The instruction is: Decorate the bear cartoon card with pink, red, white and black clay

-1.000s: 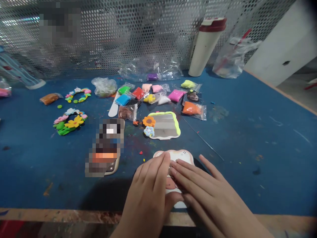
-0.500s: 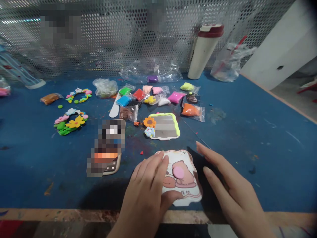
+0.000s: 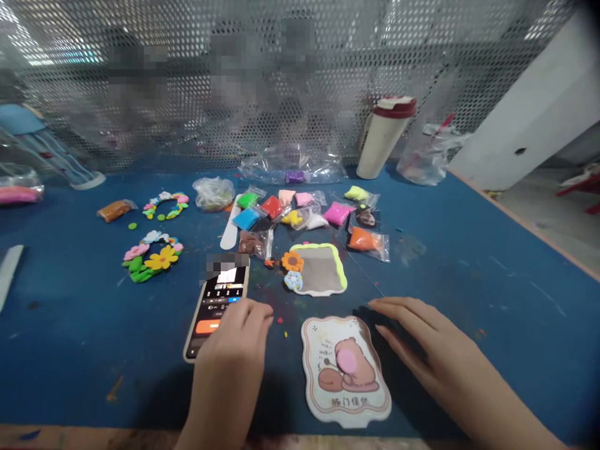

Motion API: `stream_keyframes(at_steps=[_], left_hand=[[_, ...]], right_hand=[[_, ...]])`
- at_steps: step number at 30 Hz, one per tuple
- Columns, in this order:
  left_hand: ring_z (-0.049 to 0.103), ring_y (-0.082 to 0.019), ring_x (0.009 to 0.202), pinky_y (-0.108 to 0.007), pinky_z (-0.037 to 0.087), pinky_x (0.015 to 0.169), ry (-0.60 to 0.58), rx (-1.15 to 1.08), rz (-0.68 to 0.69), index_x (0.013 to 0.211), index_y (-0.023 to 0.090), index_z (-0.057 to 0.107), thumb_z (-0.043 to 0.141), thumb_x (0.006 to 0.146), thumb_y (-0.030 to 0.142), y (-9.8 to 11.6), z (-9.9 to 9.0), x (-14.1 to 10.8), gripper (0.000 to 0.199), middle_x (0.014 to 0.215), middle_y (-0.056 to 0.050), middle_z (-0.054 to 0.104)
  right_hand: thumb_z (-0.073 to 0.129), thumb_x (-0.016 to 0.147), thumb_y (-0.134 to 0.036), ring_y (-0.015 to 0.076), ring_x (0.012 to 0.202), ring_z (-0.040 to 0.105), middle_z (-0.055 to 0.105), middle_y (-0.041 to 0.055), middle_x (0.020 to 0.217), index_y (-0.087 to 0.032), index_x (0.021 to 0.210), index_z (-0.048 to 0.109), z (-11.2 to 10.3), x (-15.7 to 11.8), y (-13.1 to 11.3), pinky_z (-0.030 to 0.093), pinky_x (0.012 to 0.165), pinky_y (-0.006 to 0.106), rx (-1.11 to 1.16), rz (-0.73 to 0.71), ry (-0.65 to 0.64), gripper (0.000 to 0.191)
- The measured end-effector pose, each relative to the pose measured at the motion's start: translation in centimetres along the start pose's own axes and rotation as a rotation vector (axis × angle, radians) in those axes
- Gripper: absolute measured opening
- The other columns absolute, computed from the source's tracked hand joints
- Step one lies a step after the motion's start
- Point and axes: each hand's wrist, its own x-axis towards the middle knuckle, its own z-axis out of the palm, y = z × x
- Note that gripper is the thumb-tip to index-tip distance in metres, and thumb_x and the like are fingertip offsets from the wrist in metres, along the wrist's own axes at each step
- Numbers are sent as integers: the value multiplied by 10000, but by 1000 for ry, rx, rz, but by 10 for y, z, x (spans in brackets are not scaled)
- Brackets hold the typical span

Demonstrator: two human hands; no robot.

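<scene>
A white wavy-edged board (image 3: pixel 328 406) printed with a brown bear lies near the table's front, a pink clay disc (image 3: pixel 347 360) on the bear. To its right is my right hand (image 3: pixel 422 344), open, fingers stretched and slightly apart, nothing in them. My left hand (image 3: pixel 234 344) is over the lower right part of a lit phone (image 3: pixel 213 300), fingers curled in and fingertips mostly hidden; I see no object in it. Whether it touches the screen I cannot tell. Behind the board lies a small mirror (image 3: pixel 321 269) edged partly in yellow-green clay, with an orange flower (image 3: pixel 292 261) and a blue flower (image 3: pixel 294 280).
Several clay packets, such as an orange one (image 3: pixel 365 239), lie behind the mirror. A white spatula (image 3: pixel 231 225) is beside them. Two clay-flower rings, the nearer ring (image 3: pixel 152 256) included, lie left. A tumbler (image 3: pixel 384 137) and a plastic bag (image 3: pixel 424 159) stand by the mesh panel (image 3: pixel 257 119).
My left hand has left the printed board and moved left over the phone, its fingers now curled. My right hand stays beside the board. The view has tilted up a little.
</scene>
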Motion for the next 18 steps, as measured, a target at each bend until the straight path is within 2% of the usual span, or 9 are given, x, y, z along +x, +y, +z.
stream_keyframes(at_steps=[5, 7, 9, 11, 14, 16, 18], left_hand=[[601, -180, 578, -281, 468, 501, -133, -84, 133, 714, 205, 574, 365, 922, 115, 13, -3, 18, 308, 647, -4, 605], [588, -181, 542, -283, 458, 461, -187, -144, 189, 675, 209, 557, 361, 922, 125, 19, -5, 24, 327, 613, -4, 593], [603, -179, 560, -276, 467, 456, -198, -246, 245, 750, 198, 584, 359, 924, 125, 22, -8, 28, 293, 645, -12, 619], [625, -162, 609, -255, 496, 502, -110, -399, 284, 905, 183, 593, 360, 938, 133, 25, -11, 29, 241, 706, -17, 650], [636, -112, 640, -194, 504, 573, 14, -664, 284, 1016, 202, 561, 366, 977, 190, 29, -16, 27, 199, 750, -2, 667], [641, -94, 652, -167, 497, 591, 17, -769, 267, 1003, 217, 560, 387, 979, 202, 32, -18, 26, 175, 748, 11, 673], [639, -94, 644, -168, 499, 591, 18, -775, 282, 999, 207, 565, 424, 952, 151, 32, -17, 26, 159, 736, 11, 676]], right_hand=[[484, 910, -205, 240, 856, 678, 691, 99, 995, -172, 1025, 636, -10, 39, 14, 568, 738, 431, -130, -117, -135, 193], [517, 894, -179, 217, 870, 673, 683, 85, 988, -173, 978, 641, -13, 65, 15, 567, 738, 375, -132, -131, -161, 150], [540, 887, -148, 190, 906, 663, 674, 75, 1000, -163, 978, 640, -11, 100, 14, 555, 773, 331, -139, -137, -172, 136], [537, 914, -166, 171, 960, 642, 665, 63, 1019, -151, 979, 636, -1, 141, 9, 536, 820, 317, -156, -149, -175, 119], [573, 916, -311, 212, 1013, 617, 599, 81, 1201, -169, 1178, 573, 25, 202, -3, 526, 843, 428, -206, -187, -165, 297], [573, 916, -322, 217, 1019, 614, 586, 86, 1224, -175, 1212, 553, 44, 234, -12, 526, 842, 433, -221, -274, -223, 332], [568, 919, -324, 210, 1006, 617, 590, 85, 1217, -180, 1206, 558, 59, 257, -20, 529, 835, 424, -238, -360, -310, 321]])
